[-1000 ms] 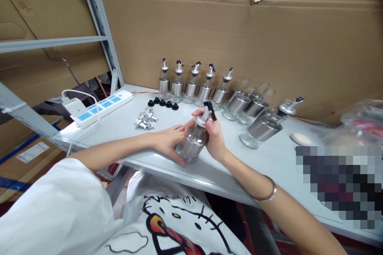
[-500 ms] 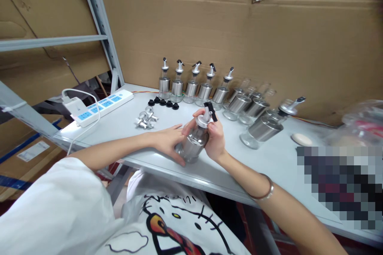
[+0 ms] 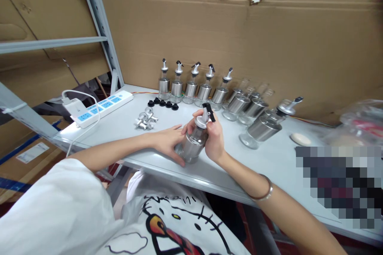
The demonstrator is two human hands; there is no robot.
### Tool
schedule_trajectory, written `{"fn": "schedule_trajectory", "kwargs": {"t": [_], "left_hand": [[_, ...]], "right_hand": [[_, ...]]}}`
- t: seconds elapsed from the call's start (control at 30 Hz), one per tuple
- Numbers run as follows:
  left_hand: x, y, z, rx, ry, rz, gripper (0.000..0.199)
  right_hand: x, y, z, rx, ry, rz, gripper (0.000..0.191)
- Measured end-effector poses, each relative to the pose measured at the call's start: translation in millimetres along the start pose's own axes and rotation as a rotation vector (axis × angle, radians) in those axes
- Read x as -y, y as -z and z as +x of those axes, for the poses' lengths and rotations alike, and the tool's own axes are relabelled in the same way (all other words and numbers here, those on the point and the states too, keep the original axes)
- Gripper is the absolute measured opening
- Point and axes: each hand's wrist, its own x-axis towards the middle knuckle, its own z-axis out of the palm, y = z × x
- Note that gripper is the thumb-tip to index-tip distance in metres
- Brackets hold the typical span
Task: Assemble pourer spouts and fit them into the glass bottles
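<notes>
Gripping the silver pourer cap (image 3: 201, 121) with closed fingers and thumb, your right hand (image 3: 214, 139) sits at the top of the glass bottle (image 3: 193, 145), just below the centre of the frame. Your left hand (image 3: 169, 142) is curved, partly open, around the bottle's lower body, thumb on the near side. The bottle is on the tabletop (image 3: 239, 171), close to its front edge. Left of it in the frame lie loose silver spouts (image 3: 145, 119), with black stoppers (image 3: 162, 103) above them. A row of capped bottles (image 3: 191, 87) stands at upper centre; the power strip (image 3: 103, 108) is at the left.
</notes>
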Motion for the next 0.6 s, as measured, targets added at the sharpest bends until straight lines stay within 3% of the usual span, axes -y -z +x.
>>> {"fn": "schedule_trajectory", "kwargs": {"t": [0.1, 0.23, 0.33, 0.47, 0.6], "left_hand": [[0.6, -0.3, -0.5, 0.010, 0.008, 0.008, 0.082], [1.2, -0.7, -0.3, -0.009, -0.004, 0.021, 0.088], [0.0, 0.5, 0.7, 0.009, -0.009, 0.014, 0.083], [-0.3, 0.9, 1.7, 0.040, 0.013, 0.029, 0.086], [1.8, -1.3, 0.7, 0.066, 0.060, 0.056, 0.088]], "right_hand": [[-4.6, 5.6, -3.1, 0.033, 0.100, -0.090, 0.043], [-5.7, 13.8, -3.1, -0.018, 0.332, -0.316, 0.057], [-0.8, 16.2, -0.4, -0.126, 0.447, -0.458, 0.045], [12.1, 20.0, 7.3, -0.195, 0.481, -0.479, 0.035], [27.7, 38.7, 17.6, -0.397, 0.489, -0.624, 0.018]]}}
